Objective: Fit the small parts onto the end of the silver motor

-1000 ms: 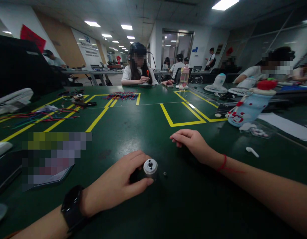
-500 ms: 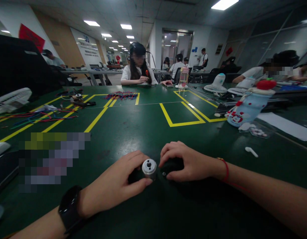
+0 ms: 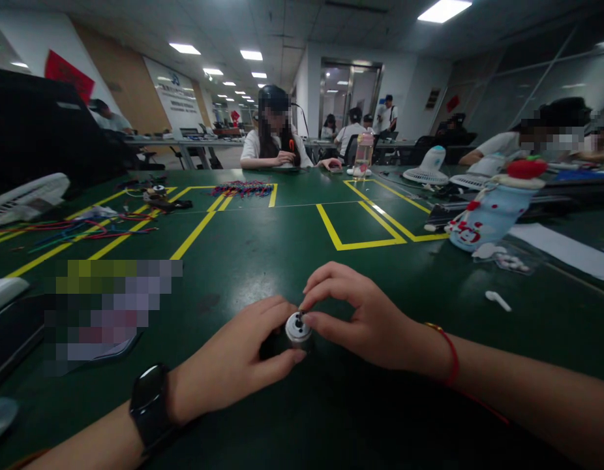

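Note:
A small silvery motor (image 3: 298, 331) stands upright on the green table, its round end face with a dark centre and small holes turned up. Fingers and thumb of my left hand (image 3: 243, 359) are closed around its side. From the right, my right hand (image 3: 355, 313) reaches over it, thumb and index finger pinched together at the top face. Something tiny and dark seems to be at those fingertips, too small to name. A dark watch (image 3: 151, 398) is on my left wrist, and a red cord (image 3: 451, 356) circles the right one.
Yellow tape (image 3: 370, 245) marks the table (image 3: 263, 254) further off. Loose wires (image 3: 91, 228) lie at left, a wire bundle (image 3: 246, 189) behind. At right are a blue bottle (image 3: 495, 212), a white earbud (image 3: 498, 300) and small fans (image 3: 426, 168). A person (image 3: 275, 137) sits opposite.
My right hand has lifted from the table beside the motor and moved left, its fingertips now at the motor's top. A tiny ring-like part seen on the table earlier no longer shows there.

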`<state>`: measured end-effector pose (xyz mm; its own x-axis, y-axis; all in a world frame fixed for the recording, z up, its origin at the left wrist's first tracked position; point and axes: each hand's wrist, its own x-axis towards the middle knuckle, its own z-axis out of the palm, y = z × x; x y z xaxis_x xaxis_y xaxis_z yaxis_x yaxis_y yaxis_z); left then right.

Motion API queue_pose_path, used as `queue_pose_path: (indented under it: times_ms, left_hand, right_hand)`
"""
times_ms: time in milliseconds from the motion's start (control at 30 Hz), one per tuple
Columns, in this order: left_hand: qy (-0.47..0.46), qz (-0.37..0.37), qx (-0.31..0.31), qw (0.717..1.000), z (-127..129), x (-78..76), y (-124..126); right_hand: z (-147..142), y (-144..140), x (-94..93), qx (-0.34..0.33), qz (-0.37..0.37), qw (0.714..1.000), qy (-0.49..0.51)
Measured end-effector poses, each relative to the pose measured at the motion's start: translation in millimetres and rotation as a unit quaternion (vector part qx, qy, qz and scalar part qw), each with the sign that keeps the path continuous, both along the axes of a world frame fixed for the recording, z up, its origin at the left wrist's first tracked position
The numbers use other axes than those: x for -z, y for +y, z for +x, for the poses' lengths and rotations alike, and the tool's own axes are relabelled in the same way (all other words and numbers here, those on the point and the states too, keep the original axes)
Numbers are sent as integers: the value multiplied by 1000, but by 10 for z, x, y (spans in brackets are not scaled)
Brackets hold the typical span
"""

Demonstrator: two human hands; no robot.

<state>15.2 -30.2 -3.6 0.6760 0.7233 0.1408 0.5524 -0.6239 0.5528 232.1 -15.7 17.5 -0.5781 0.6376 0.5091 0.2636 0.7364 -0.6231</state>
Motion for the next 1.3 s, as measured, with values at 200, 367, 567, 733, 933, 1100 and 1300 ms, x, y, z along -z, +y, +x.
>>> queue_pose_path:
  times_ms: [200,367,567,733,933,1100,1300]
  left_hand:
    - [8,3,6,1000,-3,-30,-22]
    - [5,2,8,1000,9,-27,-21]
    - [1,-7,5,1000,7,-26,-19]
    - [-3,-20,4,1000,15,-49,-13]
    - [2,-29,0,1000,1,-24,2]
    - [2,-27,-1,1000,0,-22,16]
    - [-3,-30,2,1000,15,-16,11]
  right_hand:
    - [-58,-33,-61,7,-2,999,-32]
    - [-35,-61,-91,9,8,998,-54]
    - [34,-19,-54,36,-39,999,-8]
    - [264,345,176,165,-160,972,47]
    - [464,697,413,218,-192,953,82]
    - [444,649,409,194,-184,962,61]
    - [449,632,400,190,-167,967,35]
